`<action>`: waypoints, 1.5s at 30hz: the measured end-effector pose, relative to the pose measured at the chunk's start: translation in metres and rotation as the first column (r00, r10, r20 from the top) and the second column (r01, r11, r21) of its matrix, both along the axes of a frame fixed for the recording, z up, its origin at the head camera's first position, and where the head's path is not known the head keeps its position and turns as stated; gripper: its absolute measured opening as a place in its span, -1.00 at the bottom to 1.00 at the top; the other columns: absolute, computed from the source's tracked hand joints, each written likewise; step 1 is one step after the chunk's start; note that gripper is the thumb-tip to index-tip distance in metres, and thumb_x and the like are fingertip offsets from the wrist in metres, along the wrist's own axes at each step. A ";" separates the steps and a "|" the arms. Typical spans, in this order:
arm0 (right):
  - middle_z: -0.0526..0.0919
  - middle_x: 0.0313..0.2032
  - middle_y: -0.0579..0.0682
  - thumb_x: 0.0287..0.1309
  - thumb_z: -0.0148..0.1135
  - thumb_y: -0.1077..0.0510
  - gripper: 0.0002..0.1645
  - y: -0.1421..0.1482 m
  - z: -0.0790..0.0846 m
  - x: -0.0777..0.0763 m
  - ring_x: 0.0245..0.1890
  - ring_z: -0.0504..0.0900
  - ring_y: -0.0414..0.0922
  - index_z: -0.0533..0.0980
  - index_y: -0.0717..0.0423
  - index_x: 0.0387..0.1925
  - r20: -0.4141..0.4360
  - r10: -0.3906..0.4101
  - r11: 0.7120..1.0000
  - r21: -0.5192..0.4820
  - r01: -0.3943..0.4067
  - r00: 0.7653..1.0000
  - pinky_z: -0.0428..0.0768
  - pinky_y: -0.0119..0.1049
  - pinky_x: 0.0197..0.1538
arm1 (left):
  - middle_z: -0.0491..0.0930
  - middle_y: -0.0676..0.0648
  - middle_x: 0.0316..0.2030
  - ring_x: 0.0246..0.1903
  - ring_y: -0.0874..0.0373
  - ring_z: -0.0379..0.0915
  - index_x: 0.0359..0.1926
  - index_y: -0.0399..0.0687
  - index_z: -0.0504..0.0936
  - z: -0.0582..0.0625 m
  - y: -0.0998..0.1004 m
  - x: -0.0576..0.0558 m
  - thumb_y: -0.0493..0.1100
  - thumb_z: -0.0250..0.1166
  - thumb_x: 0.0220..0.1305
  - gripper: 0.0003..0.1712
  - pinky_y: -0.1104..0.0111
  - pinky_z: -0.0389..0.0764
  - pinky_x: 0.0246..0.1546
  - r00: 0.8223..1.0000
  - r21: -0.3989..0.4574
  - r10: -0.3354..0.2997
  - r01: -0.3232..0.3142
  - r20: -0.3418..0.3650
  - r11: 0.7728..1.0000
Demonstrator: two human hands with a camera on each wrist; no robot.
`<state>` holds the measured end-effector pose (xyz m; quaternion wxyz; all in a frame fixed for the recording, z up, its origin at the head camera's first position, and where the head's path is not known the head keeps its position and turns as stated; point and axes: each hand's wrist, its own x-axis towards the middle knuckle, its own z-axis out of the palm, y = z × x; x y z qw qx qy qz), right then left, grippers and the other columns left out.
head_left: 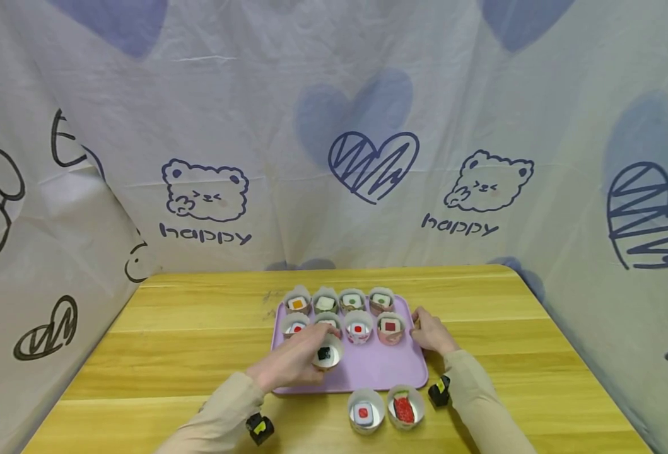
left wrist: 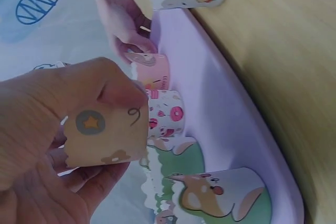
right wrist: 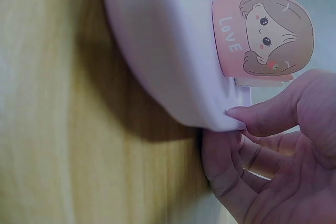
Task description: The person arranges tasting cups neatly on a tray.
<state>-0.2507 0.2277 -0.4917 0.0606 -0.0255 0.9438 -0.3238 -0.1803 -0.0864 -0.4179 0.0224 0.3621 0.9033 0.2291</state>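
Note:
My left hand [head_left: 295, 360] grips a tan paper baking cup [left wrist: 107, 137] with a star print, thumb on one side and fingers on the other. In the head view a black-topped piece sits inside that cup [head_left: 335, 360], held over the front left of the pink tray [head_left: 368, 373]. The right hand [head_left: 431, 331] pinches the tray's right rim, thumb above and fingers below, as the right wrist view shows. Beside that hand stands a pink cup [right wrist: 262, 35] printed with a girl and LOVE. Two rows of filled paper cups stand on the tray's far half.
On the wooden table [head_left: 197, 315] before the tray stand two more cups, one with a white, red-centred piece [head_left: 363, 413], another with a red, green-edged piece [head_left: 404, 408]. Black wrist cameras are at both sleeves. A printed cloth [head_left: 288, 208] hangs behind the table.

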 end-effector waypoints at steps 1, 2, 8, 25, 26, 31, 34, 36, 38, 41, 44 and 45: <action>0.48 -0.47 0.08 0.17 0.11 0.33 -0.74 0.000 0.000 0.000 -0.47 0.50 -0.05 0.39 0.32 -0.09 0.000 0.001 1.000 0.000 -0.001 1.000 0.45 -0.31 -0.43 | 0.58 -0.17 0.10 0.08 -0.02 0.56 0.20 -0.27 0.41 -0.002 0.001 -0.001 -0.35 0.51 -0.17 -0.18 0.19 0.64 0.13 1.000 -0.007 0.006 -0.006 -0.004 1.000; 0.48 -0.47 0.07 0.17 0.11 0.33 -0.74 0.000 0.000 0.001 -0.47 0.50 -0.06 0.39 0.32 -0.09 0.000 0.001 1.000 0.000 -0.001 1.000 0.45 -0.32 -0.43 | 0.58 -0.17 0.10 0.07 -0.01 0.56 0.20 -0.27 0.42 -0.003 0.001 -0.001 -0.36 0.52 -0.18 -0.18 0.19 0.65 0.12 1.000 -0.013 0.013 -0.013 -0.006 1.000; 0.48 -0.47 0.07 0.16 0.10 0.33 -0.74 0.000 0.000 0.001 -0.47 0.50 -0.06 0.39 0.32 -0.09 -0.007 0.002 1.000 -0.003 -0.002 1.000 0.44 -0.31 -0.43 | 0.59 -0.16 0.05 0.03 0.00 0.57 0.17 -0.22 0.44 -0.010 0.005 -0.003 -0.36 0.52 -0.19 -0.21 0.22 0.68 0.03 0.998 -0.062 0.053 -0.055 -0.022 0.997; 0.48 -0.45 0.08 0.14 0.10 0.33 -0.72 0.001 -0.001 0.001 -0.46 0.50 -0.05 0.39 0.32 -0.09 -0.014 0.006 1.000 -0.002 -0.006 1.000 0.45 -0.30 -0.42 | 0.60 -0.13 -0.03 -0.03 0.00 0.58 0.16 -0.13 0.45 -0.025 0.005 0.000 -0.28 0.52 -0.03 -0.31 0.17 0.72 -0.14 0.978 -0.176 0.063 -0.099 -0.196 0.980; 0.48 -0.45 0.08 0.14 0.10 0.33 -0.72 0.001 0.000 0.001 -0.45 0.50 -0.05 0.39 0.32 -0.09 -0.016 0.007 1.000 0.000 -0.007 1.000 0.45 -0.30 -0.42 | 0.60 -0.13 -0.03 -0.03 -0.01 0.58 0.16 -0.14 0.45 -0.026 0.005 0.000 -0.28 0.51 -0.02 -0.32 0.17 0.72 -0.14 0.977 -0.178 0.062 -0.099 -0.203 0.979; 0.50 -0.43 0.09 0.14 0.10 0.33 -0.72 0.000 0.001 0.001 -0.44 0.51 -0.04 0.39 0.32 -0.08 -0.013 0.004 1.000 0.000 -0.004 1.000 0.47 -0.29 -0.41 | 0.61 -0.15 -0.01 -0.03 -0.02 0.59 0.19 -0.13 0.45 -0.028 0.005 0.000 -0.28 0.48 0.03 -0.34 0.14 0.73 -0.18 0.975 -0.197 0.062 -0.106 -0.214 0.975; 0.50 -0.43 0.09 0.14 0.10 0.34 -0.72 0.000 0.001 0.001 -0.44 0.51 -0.04 0.39 0.32 -0.08 -0.010 0.002 1.000 -0.006 -0.002 1.000 0.47 -0.29 -0.41 | 0.61 -0.15 -0.01 -0.04 -0.03 0.59 0.21 -0.13 0.45 -0.030 0.006 0.000 -0.26 0.49 0.05 -0.33 0.12 0.73 -0.20 0.976 -0.213 0.069 -0.114 -0.209 0.970; 0.49 -0.43 0.09 0.14 0.10 0.34 -0.72 0.000 0.001 0.001 -0.44 0.50 -0.04 0.39 0.32 -0.08 -0.007 0.000 1.000 -0.010 -0.001 1.000 0.47 -0.29 -0.40 | 0.61 -0.16 0.00 -0.03 -0.03 0.59 0.22 -0.13 0.45 -0.031 0.007 -0.001 -0.25 0.49 0.06 -0.32 0.09 0.73 -0.19 0.976 -0.226 0.075 -0.121 -0.204 0.967; 0.49 -0.43 0.10 0.14 0.10 0.33 -0.72 0.000 0.000 0.000 -0.44 0.50 -0.05 0.39 0.32 -0.08 -0.008 0.002 1.000 -0.010 -0.002 1.000 0.48 -0.29 -0.40 | 0.61 -0.16 0.02 -0.01 -0.04 0.59 0.24 -0.13 0.45 -0.032 0.007 -0.002 -0.23 0.49 0.07 -0.31 0.07 0.73 -0.18 0.976 -0.235 0.080 -0.128 -0.201 0.964; 0.49 -0.44 0.10 0.14 0.10 0.33 -0.72 0.000 -0.001 0.001 -0.44 0.51 -0.04 0.39 0.32 -0.08 -0.007 0.003 1.000 -0.009 -0.003 1.000 0.48 -0.29 -0.41 | 0.61 -0.15 0.02 -0.02 -0.04 0.59 0.24 -0.12 0.45 -0.034 0.009 -0.002 -0.21 0.50 0.08 -0.32 0.05 0.73 -0.19 0.976 -0.241 0.092 -0.139 -0.196 0.961; 0.48 -0.45 0.10 0.13 0.10 0.33 -0.72 0.000 -0.001 0.000 -0.45 0.50 -0.04 0.39 0.32 -0.09 -0.007 0.006 1.000 -0.005 -0.006 1.000 0.48 -0.28 -0.41 | 0.60 -0.16 0.03 -0.01 -0.05 0.60 0.26 -0.13 0.45 -0.035 0.010 -0.002 -0.18 0.50 0.09 -0.30 0.01 0.72 -0.20 0.976 -0.247 0.103 -0.150 -0.192 0.957; 0.48 -0.45 0.09 0.13 0.10 0.33 -0.72 0.000 -0.002 0.000 -0.45 0.50 -0.04 0.39 0.32 -0.09 -0.007 0.007 1.000 -0.004 -0.007 1.000 0.47 -0.29 -0.41 | 0.60 -0.16 0.03 -0.01 -0.05 0.60 0.26 -0.13 0.45 -0.036 0.010 -0.002 -0.17 0.49 0.10 -0.30 -0.01 0.72 -0.21 0.975 -0.252 0.107 -0.154 -0.193 0.955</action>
